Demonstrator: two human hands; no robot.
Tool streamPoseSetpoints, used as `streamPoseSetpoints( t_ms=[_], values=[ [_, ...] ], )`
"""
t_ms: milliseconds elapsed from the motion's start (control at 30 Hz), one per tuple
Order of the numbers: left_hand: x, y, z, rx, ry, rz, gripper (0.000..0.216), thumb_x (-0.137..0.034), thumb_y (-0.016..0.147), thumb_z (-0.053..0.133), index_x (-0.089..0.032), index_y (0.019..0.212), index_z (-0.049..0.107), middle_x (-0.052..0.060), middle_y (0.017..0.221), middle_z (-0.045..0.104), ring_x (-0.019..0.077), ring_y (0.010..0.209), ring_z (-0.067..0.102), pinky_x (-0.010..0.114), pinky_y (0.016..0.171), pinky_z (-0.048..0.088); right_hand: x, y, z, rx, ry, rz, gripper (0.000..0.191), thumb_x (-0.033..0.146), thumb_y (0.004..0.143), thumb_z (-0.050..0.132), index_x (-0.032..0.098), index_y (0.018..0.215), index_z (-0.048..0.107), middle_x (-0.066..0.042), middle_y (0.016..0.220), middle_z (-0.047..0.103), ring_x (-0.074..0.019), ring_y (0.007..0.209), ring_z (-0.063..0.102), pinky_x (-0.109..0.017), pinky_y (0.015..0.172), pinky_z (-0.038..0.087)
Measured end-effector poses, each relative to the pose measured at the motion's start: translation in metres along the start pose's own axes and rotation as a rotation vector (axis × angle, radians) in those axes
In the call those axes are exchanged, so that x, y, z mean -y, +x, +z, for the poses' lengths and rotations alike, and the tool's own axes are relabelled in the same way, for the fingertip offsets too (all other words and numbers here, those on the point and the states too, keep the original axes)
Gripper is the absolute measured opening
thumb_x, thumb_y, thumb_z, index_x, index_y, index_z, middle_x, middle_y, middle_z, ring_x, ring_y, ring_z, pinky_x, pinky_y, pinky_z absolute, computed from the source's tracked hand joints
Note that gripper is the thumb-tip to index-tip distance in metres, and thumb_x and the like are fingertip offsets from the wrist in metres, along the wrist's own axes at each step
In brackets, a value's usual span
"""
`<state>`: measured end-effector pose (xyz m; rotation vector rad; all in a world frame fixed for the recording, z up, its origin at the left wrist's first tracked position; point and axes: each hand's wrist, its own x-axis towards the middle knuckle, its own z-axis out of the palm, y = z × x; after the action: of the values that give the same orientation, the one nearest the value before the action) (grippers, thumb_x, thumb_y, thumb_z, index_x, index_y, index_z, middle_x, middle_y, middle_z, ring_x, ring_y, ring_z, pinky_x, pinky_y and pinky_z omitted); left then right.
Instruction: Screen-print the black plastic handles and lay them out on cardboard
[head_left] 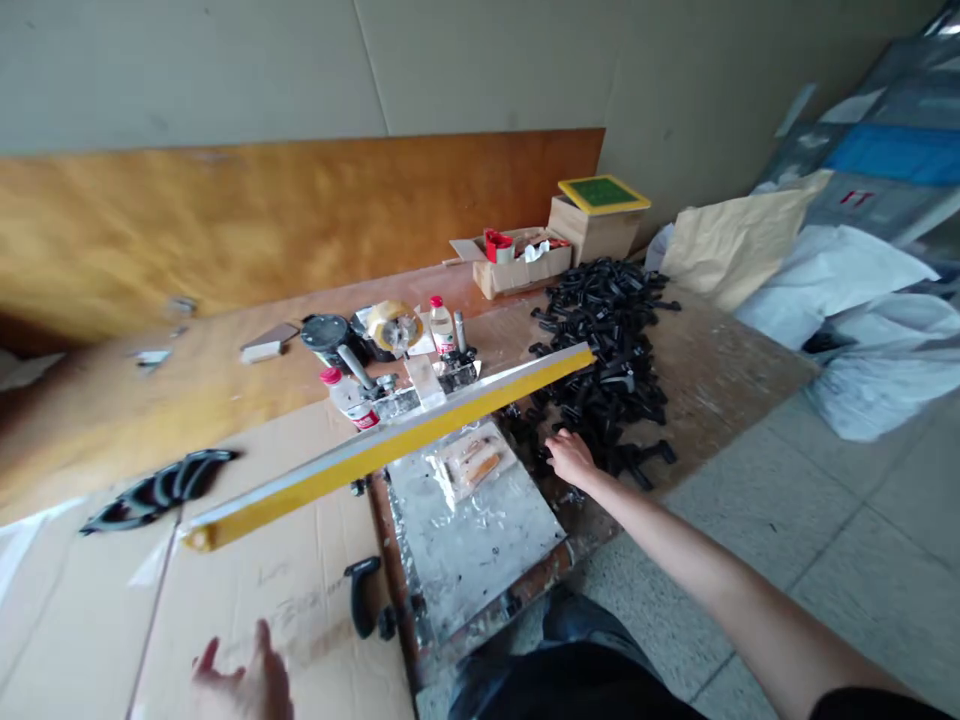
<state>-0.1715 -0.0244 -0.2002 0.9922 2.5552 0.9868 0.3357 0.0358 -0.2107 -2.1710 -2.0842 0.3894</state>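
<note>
My right hand [571, 458] reaches out to the near edge of a heap of small black plastic parts [609, 345], its fingers curled down among them; what they hold is hidden. My left hand [244, 680] rests low on a sheet of cardboard [247, 590], fingers spread, holding nothing. Between the hands a long yellow frame [382, 447] stands raised at a slant over a foil-covered plate [469, 530]. A black handle [364, 595] sticks out at the plate's left side.
Behind the frame stand two small bottles [441, 325], a roll of tape [394, 325] and a black tin [325, 333]. Cardboard boxes [517, 262] sit at the back. A curved black part [161, 488] lies at the left. Bags [825, 290] are piled on the right.
</note>
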Motion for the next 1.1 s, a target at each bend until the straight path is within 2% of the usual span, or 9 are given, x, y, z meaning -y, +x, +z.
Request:
streamPoseSetpoints(
  t_ms=[133, 300, 400, 467, 567, 667, 800, 967, 1100],
  values=[
    [-0.013, -0.051, 0.008, -0.128, -0.170, -0.152, 0.067, -0.056, 0.055, 0.066, -0.038, 0.119, 0.054, 0.007, 0.137, 0.057, 0.0453, 0.114, 0.060, 0.061, 0.078, 0.051, -0.022, 0.018, 0.002, -0.055, 0.250, 0.044, 0.013, 0.019, 0.077, 0.071, 0.016, 0.090, 0.069, -0.010, 0.097, 0.072, -0.0252, 0.106, 0.060, -0.039, 0.097, 0.043],
    [-0.028, -0.097, 0.004, -0.171, -0.242, -0.166, 0.056, -0.050, 0.061, 0.066, -0.036, 0.115, 0.057, 0.007, 0.130, 0.058, 0.0429, 0.123, 0.054, 0.061, 0.090, 0.047, -0.053, 0.037, -0.029, -0.234, 1.230, 0.105, 0.033, 0.042, 0.086, 0.056, 0.017, 0.104, 0.067, -0.008, 0.095, 0.072, -0.0251, 0.099, 0.066, -0.040, 0.089, 0.050],
    [-0.038, -0.108, 0.002, -0.187, -0.327, -0.175, 0.055, -0.051, 0.065, 0.065, -0.031, 0.116, 0.057, 0.008, 0.125, 0.060, 0.0379, 0.120, 0.056, 0.057, 0.092, 0.048, -0.042, 0.045, -0.047, -0.119, 1.474, 0.053, 0.041, 0.049, 0.089, 0.050, 0.019, 0.113, 0.064, -0.010, 0.099, 0.071, -0.0246, 0.094, 0.068, -0.041, 0.082, 0.053],
    [-0.049, -0.110, 0.003, -0.182, -0.370, -0.136, 0.054, -0.052, 0.069, 0.063, -0.029, 0.117, 0.057, 0.008, 0.121, 0.061, 0.0341, 0.120, 0.056, 0.053, 0.095, 0.047, -0.020, 0.046, -0.051, 0.026, 1.431, -0.033, 0.045, 0.052, 0.091, 0.047, 0.018, 0.116, 0.062, -0.010, 0.098, 0.070, -0.0225, 0.087, 0.068, -0.038, 0.078, 0.053],
    [-0.069, -0.105, 0.009, -0.142, -0.421, -0.046, 0.051, -0.052, 0.075, 0.059, -0.025, 0.118, 0.058, 0.008, 0.118, 0.063, 0.0295, 0.118, 0.058, 0.047, 0.097, 0.048, 0.025, 0.042, -0.044, 0.138, 1.143, -0.209, 0.044, 0.051, 0.089, 0.054, 0.017, 0.117, 0.060, -0.007, 0.097, 0.069, -0.0187, 0.084, 0.065, -0.033, 0.077, 0.051],
    [-0.090, -0.096, 0.016, -0.071, -0.452, 0.037, 0.049, -0.052, 0.078, 0.057, -0.023, 0.119, 0.059, 0.009, 0.118, 0.064, 0.0261, 0.113, 0.061, 0.043, 0.097, 0.049, 0.069, 0.042, -0.032, 0.096, 0.731, -0.464, 0.034, 0.038, 0.086, 0.065, 0.018, 0.114, 0.061, -0.005, 0.105, 0.067, -0.0180, 0.094, 0.062, -0.032, 0.086, 0.049],
    [-0.111, -0.083, 0.020, 0.010, -0.526, 0.111, 0.048, -0.051, 0.081, 0.058, -0.021, 0.118, 0.062, 0.010, 0.118, 0.067, 0.0234, 0.107, 0.064, 0.041, 0.096, 0.051, 0.105, 0.050, -0.020, 0.025, 0.254, -0.730, 0.017, 0.028, 0.092, 0.062, 0.017, 0.102, 0.069, -0.008, 0.106, 0.064, -0.0209, 0.107, 0.056, -0.034, 0.095, 0.044],
    [-0.141, -0.064, 0.017, 0.063, -0.663, 0.154, 0.045, -0.049, 0.081, 0.062, -0.019, 0.114, 0.065, 0.008, 0.112, 0.068, 0.0202, 0.101, 0.065, 0.040, 0.093, 0.053, 0.120, 0.046, -0.010, -0.026, 0.010, -0.720, 0.025, 0.028, 0.099, 0.047, 0.018, 0.108, 0.068, -0.010, 0.104, 0.064, -0.0239, 0.110, 0.051, -0.037, 0.094, 0.042],
    [-0.187, -0.054, 0.006, -0.004, -0.774, 0.229, 0.033, -0.044, 0.082, 0.062, -0.017, 0.100, 0.066, 0.003, 0.092, 0.068, 0.0145, 0.087, 0.064, 0.032, 0.084, 0.055, 0.130, 0.036, -0.012, -0.085, -0.009, -0.654, 0.037, 0.037, 0.097, 0.052, 0.016, 0.126, 0.061, -0.014, 0.116, 0.063, -0.0278, 0.116, 0.048, -0.043, 0.100, 0.037]
  ],
)
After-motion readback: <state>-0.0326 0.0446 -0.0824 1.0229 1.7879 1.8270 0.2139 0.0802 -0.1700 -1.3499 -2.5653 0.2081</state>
